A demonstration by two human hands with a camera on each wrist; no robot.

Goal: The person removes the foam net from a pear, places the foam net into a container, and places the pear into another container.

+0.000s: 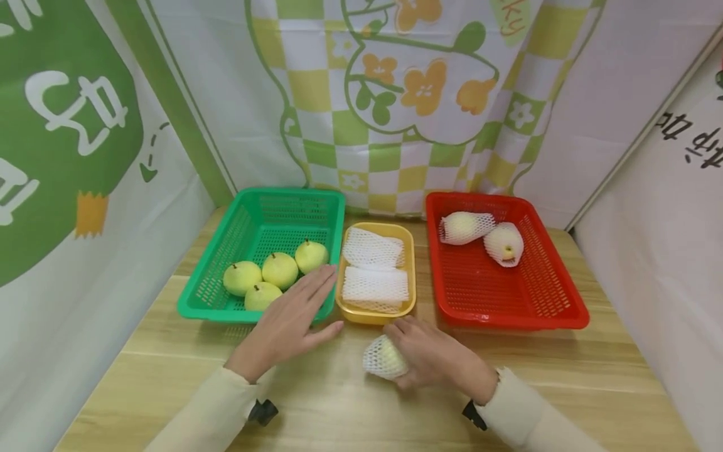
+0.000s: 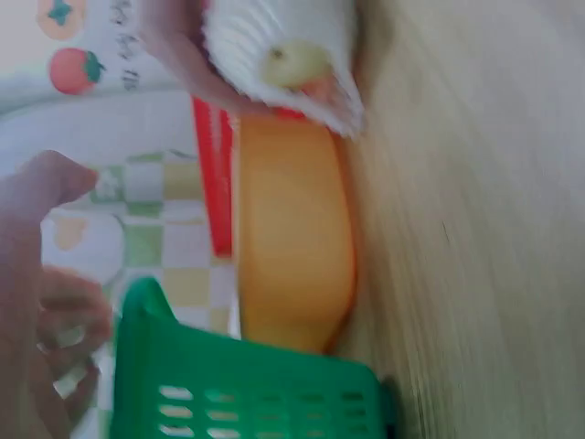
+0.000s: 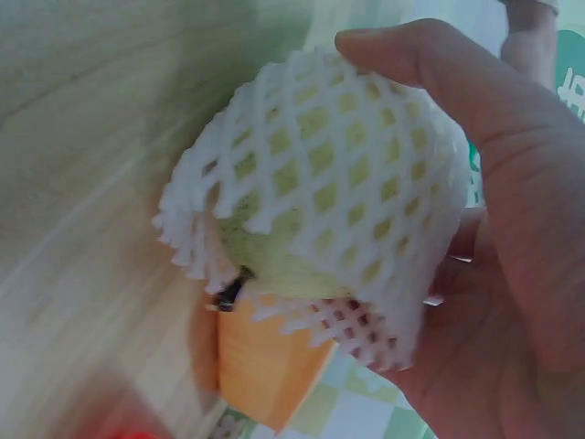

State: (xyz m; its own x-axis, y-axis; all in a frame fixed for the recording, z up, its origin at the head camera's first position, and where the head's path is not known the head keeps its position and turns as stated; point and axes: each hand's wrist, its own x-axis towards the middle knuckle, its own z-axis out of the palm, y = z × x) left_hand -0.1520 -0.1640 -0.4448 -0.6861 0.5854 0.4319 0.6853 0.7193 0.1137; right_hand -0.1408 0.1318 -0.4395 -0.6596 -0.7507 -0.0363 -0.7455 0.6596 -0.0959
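Note:
My right hand (image 1: 430,353) grips a pear in a white foam net sleeve (image 1: 385,358), low over the table in front of the yellow tray. In the right wrist view, the dark stem of the netted pear (image 3: 311,201) pokes out at the sleeve's open end, with the thumb along its side. My left hand (image 1: 290,323) holds nothing, its fingers stretched out above the front right corner of the green basket (image 1: 217,312). Several bare yellow-green pears (image 1: 280,270) lie in that basket, one partly hidden behind the left hand.
Between the two baskets stands a yellow tray (image 1: 377,319) with white foam net sleeves (image 1: 375,284) inside. At the right, a red basket (image 1: 480,282) holds two netted pears (image 1: 504,244) at its back. A patterned curtain (image 1: 390,157) hangs behind the wooden table (image 1: 333,408).

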